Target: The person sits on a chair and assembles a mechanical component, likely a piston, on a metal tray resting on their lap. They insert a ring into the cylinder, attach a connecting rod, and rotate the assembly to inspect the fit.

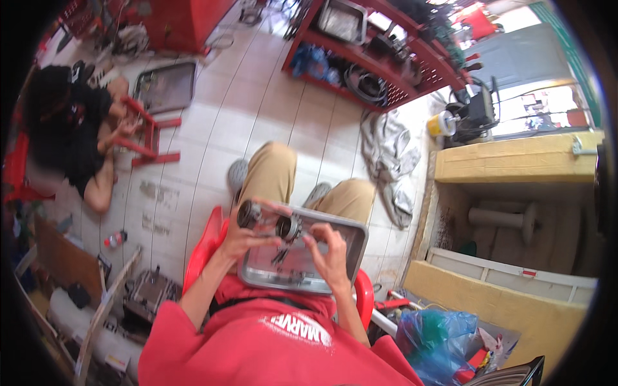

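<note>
I have one toothed dark ring (pixel 289 227) and one round metal piece (pixel 249 214) over one grey tray (pixel 356 248) on my lap; a few thin dark pieces (pixel 279 258) in it blur past counting. My left hand (pixel 246 239), forearm angled inward, curls half-closed around the ring. My right hand (pixel 330 253) bends in beside it, fingers loosely curled; I cannot tell whether they pinch anything.

A workshop by the look of it: red shelves (pixel 351 51), a tray (pixel 257 265) of metal parts (pixel 281 257), grey rags (pixel 386 145) on tiled floor (pixel 225 128)
</note>
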{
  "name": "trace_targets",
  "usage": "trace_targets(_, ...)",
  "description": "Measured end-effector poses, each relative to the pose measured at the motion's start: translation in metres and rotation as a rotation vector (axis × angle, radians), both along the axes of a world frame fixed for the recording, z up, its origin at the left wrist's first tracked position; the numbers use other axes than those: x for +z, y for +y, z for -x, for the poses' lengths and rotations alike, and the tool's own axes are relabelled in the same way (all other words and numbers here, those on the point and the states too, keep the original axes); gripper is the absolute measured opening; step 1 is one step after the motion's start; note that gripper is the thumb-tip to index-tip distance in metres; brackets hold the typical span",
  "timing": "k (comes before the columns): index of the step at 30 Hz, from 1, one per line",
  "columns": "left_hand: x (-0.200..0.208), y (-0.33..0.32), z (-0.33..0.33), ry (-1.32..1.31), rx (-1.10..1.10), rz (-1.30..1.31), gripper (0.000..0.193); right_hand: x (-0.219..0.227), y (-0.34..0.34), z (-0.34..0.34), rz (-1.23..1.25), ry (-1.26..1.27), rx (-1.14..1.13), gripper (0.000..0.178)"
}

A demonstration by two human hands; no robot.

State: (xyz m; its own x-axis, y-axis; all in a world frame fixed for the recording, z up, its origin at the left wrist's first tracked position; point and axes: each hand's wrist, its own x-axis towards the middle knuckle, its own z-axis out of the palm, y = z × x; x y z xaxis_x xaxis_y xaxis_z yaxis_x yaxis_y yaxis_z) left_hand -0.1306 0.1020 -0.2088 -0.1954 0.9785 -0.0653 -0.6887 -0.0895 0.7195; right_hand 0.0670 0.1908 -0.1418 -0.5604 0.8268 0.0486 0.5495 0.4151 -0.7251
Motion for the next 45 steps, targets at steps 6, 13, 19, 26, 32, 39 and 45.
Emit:
trace_targets(6,0.002,0.0,-0.006,-0.107,0.046,0.041,0.067,0.0,0.005,-0.007,0.026,0.03,-0.028,0.024)
trace_targets(13,0.022,0.008,-0.013,-0.062,0.091,0.006,0.066,0.006,0.0,-0.021,0.067,-0.156,-0.022,0.019)
trace_targets(19,0.02,0.004,-0.013,-0.047,0.098,0.007,0.064,0.012,0.003,-0.02,0.135,-0.107,-0.008,0.021)
trace_targets(26,0.02,0.003,-0.011,-0.033,0.097,0.027,0.064,0.011,0.001,-0.018,0.158,0.033,-0.021,0.019)
trace_targets(32,0.02,0.003,-0.012,-0.048,0.095,0.012,0.064,0.009,0.002,-0.016,0.254,-0.027,-0.033,0.023)
trace_targets(39,0.018,0.005,-0.014,-0.055,0.118,-0.029,0.064,0.016,0.007,-0.011,0.222,0.036,-0.003,0.023)
trace_targets(45,0.017,0.001,-0.012,-0.082,0.098,0.007,0.064,0.014,0.006,-0.012,0.165,-0.093,-0.01,0.022)
